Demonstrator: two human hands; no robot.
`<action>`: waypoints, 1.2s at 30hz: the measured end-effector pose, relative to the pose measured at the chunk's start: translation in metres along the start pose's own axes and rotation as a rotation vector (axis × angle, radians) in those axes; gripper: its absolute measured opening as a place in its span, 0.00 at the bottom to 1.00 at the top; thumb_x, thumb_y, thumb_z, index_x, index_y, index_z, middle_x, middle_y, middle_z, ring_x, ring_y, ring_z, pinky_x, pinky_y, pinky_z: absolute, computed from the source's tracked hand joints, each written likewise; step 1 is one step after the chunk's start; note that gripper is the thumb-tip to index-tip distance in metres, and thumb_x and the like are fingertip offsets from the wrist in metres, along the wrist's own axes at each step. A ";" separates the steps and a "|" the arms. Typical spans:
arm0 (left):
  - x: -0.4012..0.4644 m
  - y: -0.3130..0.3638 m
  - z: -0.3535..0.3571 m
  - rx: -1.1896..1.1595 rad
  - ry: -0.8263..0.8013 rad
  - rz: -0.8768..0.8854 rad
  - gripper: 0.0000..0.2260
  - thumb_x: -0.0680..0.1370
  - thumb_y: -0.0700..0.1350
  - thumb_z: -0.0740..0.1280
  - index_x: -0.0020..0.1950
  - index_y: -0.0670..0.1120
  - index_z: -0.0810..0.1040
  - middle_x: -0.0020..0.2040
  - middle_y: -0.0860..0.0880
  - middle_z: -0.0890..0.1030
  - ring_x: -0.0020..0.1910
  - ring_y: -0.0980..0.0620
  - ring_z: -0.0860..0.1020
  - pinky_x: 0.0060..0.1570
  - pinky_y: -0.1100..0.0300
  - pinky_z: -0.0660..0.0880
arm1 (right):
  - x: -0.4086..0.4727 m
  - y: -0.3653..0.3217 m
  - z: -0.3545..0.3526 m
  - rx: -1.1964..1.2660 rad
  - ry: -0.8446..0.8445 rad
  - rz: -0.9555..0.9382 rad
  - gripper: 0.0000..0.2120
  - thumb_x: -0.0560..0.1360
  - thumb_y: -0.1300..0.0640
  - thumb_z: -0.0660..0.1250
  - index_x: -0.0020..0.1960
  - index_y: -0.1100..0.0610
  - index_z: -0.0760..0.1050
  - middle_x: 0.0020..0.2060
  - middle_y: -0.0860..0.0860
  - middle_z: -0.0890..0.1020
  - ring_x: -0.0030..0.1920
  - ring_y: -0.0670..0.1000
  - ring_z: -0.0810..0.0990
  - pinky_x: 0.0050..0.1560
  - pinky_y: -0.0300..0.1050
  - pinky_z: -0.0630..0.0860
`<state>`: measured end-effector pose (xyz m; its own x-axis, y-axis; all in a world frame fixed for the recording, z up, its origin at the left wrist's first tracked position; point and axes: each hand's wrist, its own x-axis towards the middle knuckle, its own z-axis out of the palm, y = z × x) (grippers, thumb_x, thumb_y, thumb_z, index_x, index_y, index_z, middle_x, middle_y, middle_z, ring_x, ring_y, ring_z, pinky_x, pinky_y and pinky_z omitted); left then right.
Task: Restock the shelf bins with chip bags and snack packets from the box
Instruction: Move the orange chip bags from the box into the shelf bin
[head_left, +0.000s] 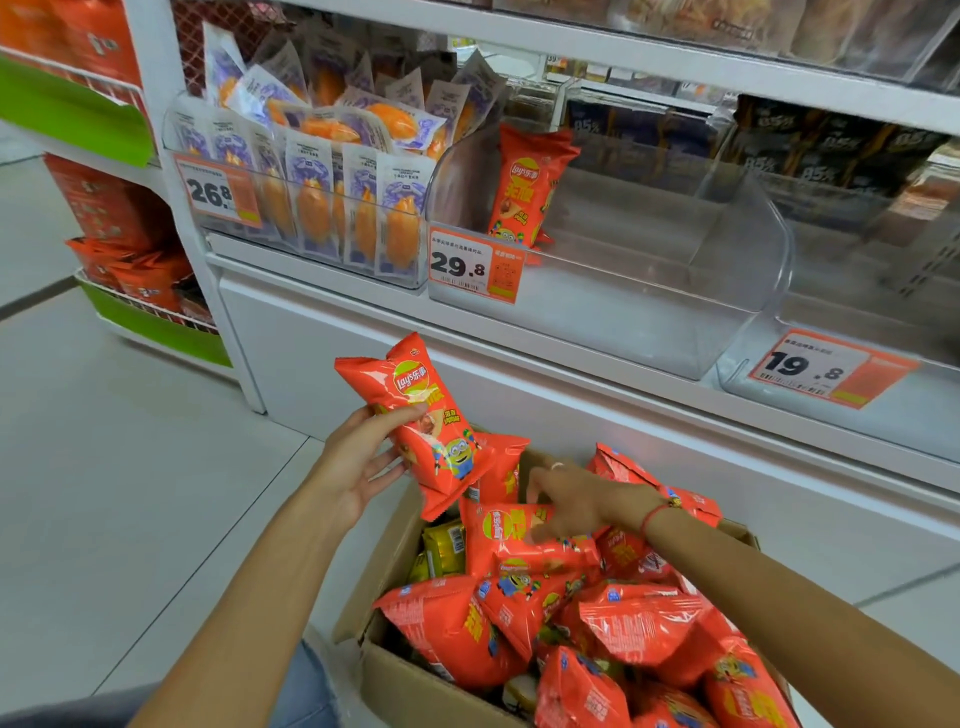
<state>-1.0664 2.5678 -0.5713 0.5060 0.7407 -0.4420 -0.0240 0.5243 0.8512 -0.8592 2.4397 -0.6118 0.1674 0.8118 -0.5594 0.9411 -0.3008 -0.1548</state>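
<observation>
Left hand (358, 462) has a red chip bag (423, 426) lifted above the cardboard box (415, 680), thumb across the front, fingers behind. Right hand (571, 506) is down among the packed bags in the box, fingers spread over another chip bag (524, 535), grip not clear. These look light, puffy and crinkly, probably slick and easy to crush, so a gentle hold across the middle suits. The clear shelf bin (623, 291) marked 29.8 holds one bag (530, 192) upright, with plenty of room. White shelving, pale tiled floor (130, 441).

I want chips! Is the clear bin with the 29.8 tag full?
Nearly empty: the clear bin shows just one red chip bag standing at its left.
</observation>
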 end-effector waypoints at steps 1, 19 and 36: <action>0.000 -0.001 0.000 0.002 0.000 -0.008 0.17 0.72 0.46 0.73 0.59 0.51 0.75 0.53 0.50 0.81 0.50 0.52 0.79 0.45 0.60 0.76 | 0.000 -0.002 -0.001 0.057 -0.049 0.025 0.27 0.71 0.46 0.71 0.64 0.57 0.67 0.57 0.53 0.72 0.56 0.54 0.73 0.51 0.42 0.70; -0.005 0.150 0.021 -0.195 -0.100 0.118 0.06 0.73 0.43 0.70 0.48 0.50 0.76 0.43 0.50 0.79 0.45 0.51 0.78 0.54 0.56 0.75 | -0.108 0.005 -0.133 0.802 0.503 -0.173 0.34 0.64 0.62 0.79 0.63 0.51 0.65 0.54 0.50 0.81 0.54 0.46 0.80 0.53 0.38 0.77; 0.035 0.182 0.017 0.100 -0.233 0.313 0.21 0.63 0.44 0.76 0.54 0.54 0.78 0.49 0.55 0.84 0.46 0.56 0.81 0.57 0.57 0.74 | 0.051 -0.003 -0.264 0.849 0.960 0.076 0.31 0.55 0.48 0.82 0.55 0.55 0.77 0.51 0.51 0.83 0.52 0.51 0.81 0.58 0.52 0.77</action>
<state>-1.0385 2.6826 -0.4270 0.6701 0.7367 -0.0906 -0.1296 0.2363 0.9630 -0.7763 2.6142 -0.4246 0.6894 0.7057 0.1635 0.4975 -0.2973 -0.8149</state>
